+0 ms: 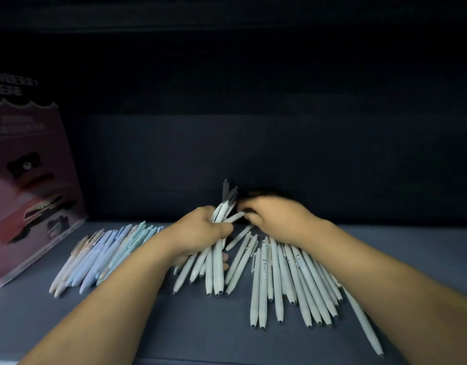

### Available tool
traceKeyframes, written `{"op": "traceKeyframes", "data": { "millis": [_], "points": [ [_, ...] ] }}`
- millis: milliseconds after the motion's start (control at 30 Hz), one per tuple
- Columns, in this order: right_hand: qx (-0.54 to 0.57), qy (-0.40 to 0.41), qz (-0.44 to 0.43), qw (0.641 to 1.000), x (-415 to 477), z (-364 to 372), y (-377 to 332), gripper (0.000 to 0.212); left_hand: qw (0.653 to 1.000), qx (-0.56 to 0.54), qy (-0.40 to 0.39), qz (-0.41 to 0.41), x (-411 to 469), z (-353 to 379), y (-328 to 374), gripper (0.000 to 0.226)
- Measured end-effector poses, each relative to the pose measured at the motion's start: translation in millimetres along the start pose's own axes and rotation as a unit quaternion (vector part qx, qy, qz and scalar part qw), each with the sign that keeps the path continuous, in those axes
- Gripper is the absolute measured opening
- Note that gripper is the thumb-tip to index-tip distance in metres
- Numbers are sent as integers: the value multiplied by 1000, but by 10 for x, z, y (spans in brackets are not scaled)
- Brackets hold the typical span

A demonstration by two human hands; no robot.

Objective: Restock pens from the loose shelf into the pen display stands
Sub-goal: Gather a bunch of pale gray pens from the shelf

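Loose pens lie on a dark shelf (174, 325). My left hand (200, 230) grips a bundle of pale grey pens (214, 270), tips pointing toward me and clip ends sticking up past my fingers. My right hand (274, 214) is just to its right, fingers curled over the clip end of a single grey pen (235, 217) next to the bundle. A pile of grey pens (293, 283) lies on the shelf under my right forearm. A second pile of pastel blue, lilac and beige pens (100, 254) lies to the left. No pen display stand is in view.
A pink printed cardboard box (29, 185) stands at the left end of the shelf, close to the pastel pens. The shelf's dark back wall (306, 159) rises just behind my hands. Another shelf overhangs above, in shadow.
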State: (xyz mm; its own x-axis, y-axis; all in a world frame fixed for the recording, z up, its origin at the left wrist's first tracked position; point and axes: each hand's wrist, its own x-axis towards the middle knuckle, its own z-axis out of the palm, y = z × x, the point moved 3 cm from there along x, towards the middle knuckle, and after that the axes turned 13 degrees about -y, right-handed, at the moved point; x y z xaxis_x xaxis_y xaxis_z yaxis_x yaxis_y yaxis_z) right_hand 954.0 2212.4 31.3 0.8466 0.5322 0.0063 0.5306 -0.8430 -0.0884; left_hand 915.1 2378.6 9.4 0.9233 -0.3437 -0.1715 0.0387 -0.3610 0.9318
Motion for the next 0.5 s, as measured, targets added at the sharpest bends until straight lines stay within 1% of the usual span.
{"op": "traceKeyframes", "data": {
  "millis": [100,200,300,400,500],
  "points": [
    [24,65,-16,997,-63,-61,4,34,999,-35,-15,18,32,45,18,4],
    [45,119,10,992,-60,-85,-15,32,999,-29,-8,27,63,28,15,5],
    [77,179,-11,981,-57,-112,-113,34,999,-42,-22,24,59,44,23,8],
    [111,205,-58,971,-57,-116,-190,28,998,-46,-10,32,64,36,40,10],
    [128,215,-87,964,-96,-124,-269,35,997,-54,21,57,87,4,58,9]
  ]
}}
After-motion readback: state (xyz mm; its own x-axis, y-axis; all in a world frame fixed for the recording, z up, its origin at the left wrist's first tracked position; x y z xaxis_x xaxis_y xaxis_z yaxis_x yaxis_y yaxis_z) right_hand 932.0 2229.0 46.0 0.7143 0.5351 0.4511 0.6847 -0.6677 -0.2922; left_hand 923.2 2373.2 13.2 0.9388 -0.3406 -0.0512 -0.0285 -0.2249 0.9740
